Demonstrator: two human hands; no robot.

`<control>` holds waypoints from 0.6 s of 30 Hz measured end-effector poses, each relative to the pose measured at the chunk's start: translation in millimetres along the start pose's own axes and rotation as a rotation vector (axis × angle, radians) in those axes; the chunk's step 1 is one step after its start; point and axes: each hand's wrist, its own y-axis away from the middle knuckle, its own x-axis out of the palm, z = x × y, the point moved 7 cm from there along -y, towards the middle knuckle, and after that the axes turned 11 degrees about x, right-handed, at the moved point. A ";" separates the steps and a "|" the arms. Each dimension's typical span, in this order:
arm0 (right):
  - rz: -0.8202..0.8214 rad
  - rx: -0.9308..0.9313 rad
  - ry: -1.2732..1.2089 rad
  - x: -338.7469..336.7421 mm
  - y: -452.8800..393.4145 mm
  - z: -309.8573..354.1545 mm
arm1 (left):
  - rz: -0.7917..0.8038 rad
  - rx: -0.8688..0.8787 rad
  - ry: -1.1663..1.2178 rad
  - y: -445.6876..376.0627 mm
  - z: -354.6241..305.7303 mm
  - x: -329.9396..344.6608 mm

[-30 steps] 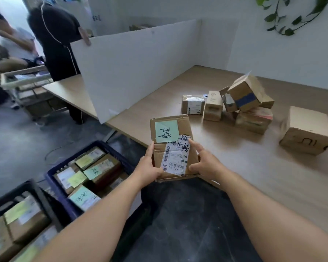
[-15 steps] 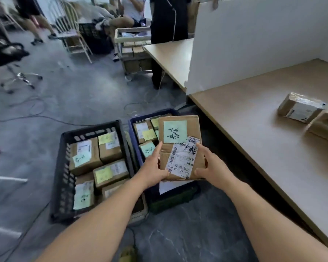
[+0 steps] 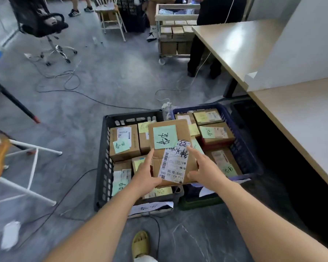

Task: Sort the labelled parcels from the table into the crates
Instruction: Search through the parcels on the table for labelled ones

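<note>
Parcel held over the seam between two crates — misplacement is the main risk.

I grip the cardboard parcel [image 3: 170, 148] from both sides: my left hand [image 3: 145, 174] clasps its near left edge with the thumb up the side, my right hand [image 3: 203, 170] holds the near right corner with the forefinger stretched across the shipping label [image 3: 173, 163]. It hangs above the shared wall of the black crate [image 3: 102, 163] and the blue crate [image 3: 242, 148], both already well filled with boxes. In my judgement the green note [image 3: 165, 136] decides the bin; lowered as it hangs, the parcel could go into the wrong one or perch on the divider. The packed boxes leave little flat room — it may settle tilted and slide. Cables [image 3: 80, 184] trail by my sandal [image 3: 140, 242]; a step could snag one.
</note>
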 end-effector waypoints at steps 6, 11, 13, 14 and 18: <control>0.136 -0.004 0.020 70.8 -40.0 57.5 | -0.035 -0.132 0.001 -2.4 73.0 -61.1; 0.256 0.004 0.058 144.1 -56.7 80.3 | -0.037 -0.250 -0.007 16.7 137.8 -85.5; 0.298 0.023 0.072 170.6 -59.9 82.9 | -0.028 -0.284 -0.012 23.6 156.0 -90.1; 0.309 0.029 0.088 181.7 -62.1 84.1 | -0.032 -0.285 -0.014 25.0 164.9 -92.5; 0.331 0.034 0.129 210.9 -77.0 88.5 | -0.034 -0.316 -0.035 21.6 192.4 -99.9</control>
